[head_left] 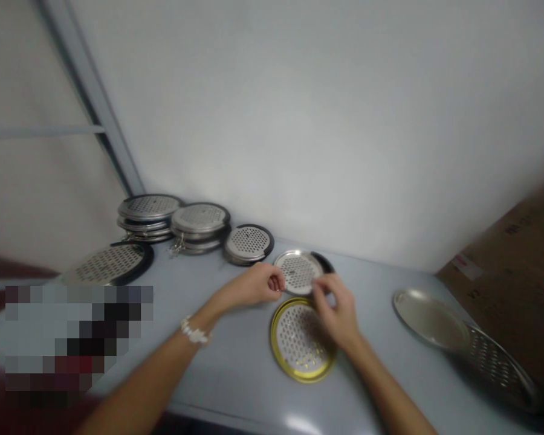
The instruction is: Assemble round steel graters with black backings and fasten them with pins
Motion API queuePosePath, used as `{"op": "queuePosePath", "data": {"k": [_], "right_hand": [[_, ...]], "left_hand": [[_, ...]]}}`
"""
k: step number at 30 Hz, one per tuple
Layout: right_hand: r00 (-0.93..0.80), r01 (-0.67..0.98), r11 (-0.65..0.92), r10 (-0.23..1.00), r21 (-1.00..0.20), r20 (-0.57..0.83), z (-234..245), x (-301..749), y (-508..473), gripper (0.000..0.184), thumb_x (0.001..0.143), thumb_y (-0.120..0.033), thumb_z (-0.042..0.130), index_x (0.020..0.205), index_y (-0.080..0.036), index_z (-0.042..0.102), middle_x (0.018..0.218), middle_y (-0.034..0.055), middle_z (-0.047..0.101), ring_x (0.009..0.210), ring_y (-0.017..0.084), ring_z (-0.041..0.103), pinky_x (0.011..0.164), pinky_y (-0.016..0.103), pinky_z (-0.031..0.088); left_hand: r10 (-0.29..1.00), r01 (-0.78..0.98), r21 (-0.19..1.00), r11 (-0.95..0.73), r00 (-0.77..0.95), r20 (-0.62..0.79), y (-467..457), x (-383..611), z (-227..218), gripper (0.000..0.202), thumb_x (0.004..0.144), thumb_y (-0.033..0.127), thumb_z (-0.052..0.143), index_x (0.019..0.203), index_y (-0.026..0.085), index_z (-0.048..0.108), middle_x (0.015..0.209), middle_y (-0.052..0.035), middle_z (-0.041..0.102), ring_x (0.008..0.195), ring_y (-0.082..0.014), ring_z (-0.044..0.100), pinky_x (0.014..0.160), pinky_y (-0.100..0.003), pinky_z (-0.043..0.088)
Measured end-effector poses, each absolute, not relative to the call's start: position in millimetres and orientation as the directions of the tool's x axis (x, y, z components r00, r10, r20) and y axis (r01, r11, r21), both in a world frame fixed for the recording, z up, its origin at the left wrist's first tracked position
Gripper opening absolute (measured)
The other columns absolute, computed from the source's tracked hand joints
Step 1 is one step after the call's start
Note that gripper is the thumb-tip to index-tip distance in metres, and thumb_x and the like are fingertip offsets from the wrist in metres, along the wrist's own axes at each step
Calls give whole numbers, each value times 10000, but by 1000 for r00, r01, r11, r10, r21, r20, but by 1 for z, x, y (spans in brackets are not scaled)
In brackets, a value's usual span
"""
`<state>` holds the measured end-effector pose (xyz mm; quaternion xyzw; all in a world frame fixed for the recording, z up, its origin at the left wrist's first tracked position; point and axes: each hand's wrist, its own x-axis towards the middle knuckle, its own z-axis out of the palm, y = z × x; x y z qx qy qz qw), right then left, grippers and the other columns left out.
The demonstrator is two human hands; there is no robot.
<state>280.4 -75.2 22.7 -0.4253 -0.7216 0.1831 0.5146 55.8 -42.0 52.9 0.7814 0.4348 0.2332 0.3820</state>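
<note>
My left hand point(263, 283) is closed, its fingertips curled together beside a round perforated metal disc point(298, 273) that looks like a flat grater with a partly black rim. Whatever those fingers pinch, if anything, is too small to make out. At the same disc's right edge, thumb and fingers of my right hand point(340, 308) are drawn together, somewhat blurred; what they hold cannot be seen. Nearer to me lies a second perforated disc with a yellow rim point(278, 356), partly covered by my right hand.
Against the wall on the left stand stacked black-edged perforated discs point(149, 208), another stack point(202, 217) and a lower one point(248, 241). Another disc point(109, 264) lies at far left. Metal discs point(428, 314) overlap at right, near a cardboard box point(517, 260).
</note>
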Motion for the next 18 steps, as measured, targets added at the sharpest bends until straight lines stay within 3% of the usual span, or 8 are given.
{"op": "queuePosePath", "data": {"k": [2,5,9,12,18], "right_hand": [[-136,319,494,868,-809,477,26,275,-80,129,921,-308,600,920,-206,680,862,44,688,810,193,638,765,320,520],[-184,101,320,937,-942,298,25,267,-82,185,877,-339,661,1004,-206,665,922,51,719,842,199,675,760,315,547],[-213,-93,177,958,-980,193,17,264,-80,286,795,-369,746,1010,-207,648,831,28,731,718,174,685,683,292,560],[-181,-60,151,970,-987,159,17,265,-78,296,781,-438,763,915,-192,668,743,27,727,636,164,672,623,272,547],[-150,170,210,971,-963,185,34,269,-70,388,822,-545,698,777,-160,700,645,49,701,563,165,629,547,257,497]], "left_hand": [[871,332,902,-275,484,87,-44,69,49,109,722,180,672,816,128,692,758,-33,692,706,-151,628,676,-250,484],[906,122,977,-175,409,111,-47,87,38,197,697,259,768,805,118,682,770,-47,701,731,-155,658,723,-266,507],[935,-73,997,-32,350,55,-48,98,25,311,671,321,821,833,123,644,728,-44,706,652,-153,665,646,-269,514],[949,-56,997,-49,310,64,-46,98,23,335,645,319,852,817,121,644,717,-42,710,654,-145,664,631,-248,505],[938,-45,998,-38,342,51,-37,96,33,291,678,340,814,777,112,662,632,-32,687,569,-128,623,583,-240,488]]}}
